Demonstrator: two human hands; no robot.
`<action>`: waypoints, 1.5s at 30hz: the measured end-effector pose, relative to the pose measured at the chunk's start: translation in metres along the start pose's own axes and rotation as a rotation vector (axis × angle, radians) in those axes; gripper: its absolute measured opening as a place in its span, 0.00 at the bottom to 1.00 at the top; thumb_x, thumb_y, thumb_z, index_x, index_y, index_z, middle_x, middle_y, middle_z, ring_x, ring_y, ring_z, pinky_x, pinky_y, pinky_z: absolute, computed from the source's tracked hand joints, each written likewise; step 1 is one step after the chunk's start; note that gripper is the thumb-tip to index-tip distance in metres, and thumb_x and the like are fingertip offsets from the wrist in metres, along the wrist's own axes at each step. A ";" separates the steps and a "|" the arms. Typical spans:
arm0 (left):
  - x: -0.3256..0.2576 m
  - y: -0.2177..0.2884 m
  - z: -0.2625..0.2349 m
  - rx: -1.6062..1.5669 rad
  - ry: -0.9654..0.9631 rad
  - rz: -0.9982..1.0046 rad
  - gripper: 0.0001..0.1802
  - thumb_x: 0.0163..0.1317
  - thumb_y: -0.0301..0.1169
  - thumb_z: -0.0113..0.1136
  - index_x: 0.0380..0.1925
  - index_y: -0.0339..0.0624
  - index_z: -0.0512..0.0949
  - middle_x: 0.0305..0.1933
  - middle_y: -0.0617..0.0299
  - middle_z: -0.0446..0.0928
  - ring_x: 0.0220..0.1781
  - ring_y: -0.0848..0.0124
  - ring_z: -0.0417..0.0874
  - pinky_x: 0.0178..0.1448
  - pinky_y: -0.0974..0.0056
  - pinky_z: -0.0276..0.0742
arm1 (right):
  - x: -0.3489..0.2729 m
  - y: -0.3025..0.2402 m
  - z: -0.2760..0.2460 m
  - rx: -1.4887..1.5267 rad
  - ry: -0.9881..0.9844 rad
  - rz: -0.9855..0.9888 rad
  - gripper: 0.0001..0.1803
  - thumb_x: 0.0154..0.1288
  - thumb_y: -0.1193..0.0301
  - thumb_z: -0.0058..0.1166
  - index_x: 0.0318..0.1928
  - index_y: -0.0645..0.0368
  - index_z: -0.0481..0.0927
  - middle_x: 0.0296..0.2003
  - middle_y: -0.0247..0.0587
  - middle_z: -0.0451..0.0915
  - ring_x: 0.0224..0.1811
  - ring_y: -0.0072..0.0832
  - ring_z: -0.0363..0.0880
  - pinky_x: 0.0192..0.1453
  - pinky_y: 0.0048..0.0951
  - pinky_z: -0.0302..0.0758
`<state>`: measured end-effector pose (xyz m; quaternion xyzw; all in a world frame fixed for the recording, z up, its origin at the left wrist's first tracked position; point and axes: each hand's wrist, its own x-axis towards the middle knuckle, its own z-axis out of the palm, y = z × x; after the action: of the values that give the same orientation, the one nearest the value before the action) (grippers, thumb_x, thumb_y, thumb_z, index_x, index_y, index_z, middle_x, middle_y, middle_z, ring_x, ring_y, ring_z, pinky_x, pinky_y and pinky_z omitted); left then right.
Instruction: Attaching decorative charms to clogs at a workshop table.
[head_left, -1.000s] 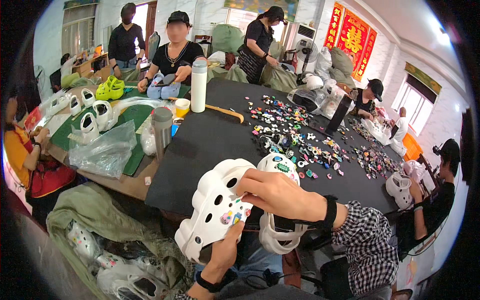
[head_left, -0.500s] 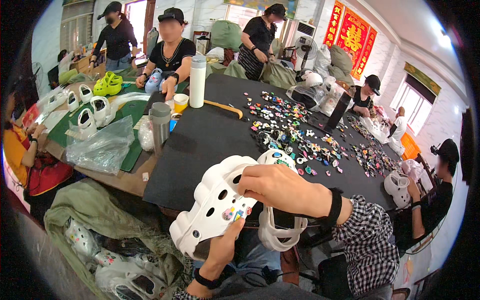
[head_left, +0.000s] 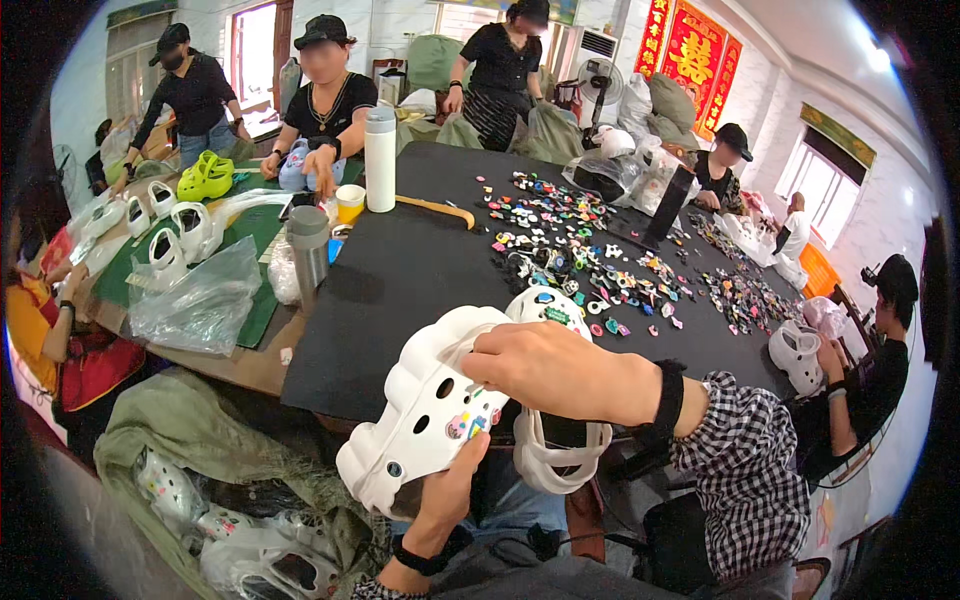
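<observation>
At the near edge of a black table [head_left: 365, 300], you grip a white clog [head_left: 415, 400] in your left hand [head_left: 448, 492], thumb beside its colourful charms, while the bent fingers of your right hand [head_left: 545, 368] meet its upper; your fingertips are hidden. A second white clog [head_left: 542, 302] shows partly behind your right wrist. Loose charms [head_left: 565, 262] spread from mid-table toward the right edge. Near the far left corner, a white bottle [head_left: 380, 165] stands beside a curved wooden stick [head_left: 437, 208]. Co-workers line the far edge; an olive sack [head_left: 180, 405] sags below the left.
</observation>
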<state>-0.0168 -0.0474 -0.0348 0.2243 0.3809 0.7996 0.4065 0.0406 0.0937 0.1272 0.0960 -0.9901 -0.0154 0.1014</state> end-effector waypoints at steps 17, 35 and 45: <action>-0.003 -0.001 -0.004 0.057 -0.045 0.035 0.22 0.65 0.26 0.57 0.59 0.34 0.70 0.59 0.59 0.73 0.58 0.71 0.74 0.62 0.67 0.68 | 0.008 0.026 -0.003 0.333 -0.169 0.195 0.50 0.49 0.70 0.68 0.70 0.61 0.53 0.57 0.63 0.66 0.59 0.58 0.68 0.62 0.45 0.69; -0.008 -0.030 -0.017 0.127 -0.003 0.119 0.18 0.65 0.25 0.58 0.55 0.33 0.74 0.55 0.58 0.76 0.55 0.71 0.76 0.60 0.66 0.70 | 0.017 0.002 0.001 0.153 -0.153 0.183 0.35 0.46 0.74 0.69 0.52 0.64 0.62 0.42 0.54 0.68 0.48 0.52 0.73 0.48 0.45 0.75; -0.003 -0.011 -0.010 0.116 -0.028 0.087 0.17 0.65 0.26 0.58 0.54 0.34 0.75 0.53 0.58 0.77 0.53 0.72 0.76 0.59 0.67 0.71 | 0.026 0.012 0.004 0.124 -0.163 0.179 0.33 0.46 0.74 0.67 0.50 0.63 0.62 0.42 0.54 0.68 0.48 0.52 0.74 0.47 0.45 0.75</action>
<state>-0.0159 -0.0500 -0.0499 0.2749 0.4109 0.7900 0.3627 0.0125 0.1003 0.1294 0.0117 -0.9987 0.0471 0.0157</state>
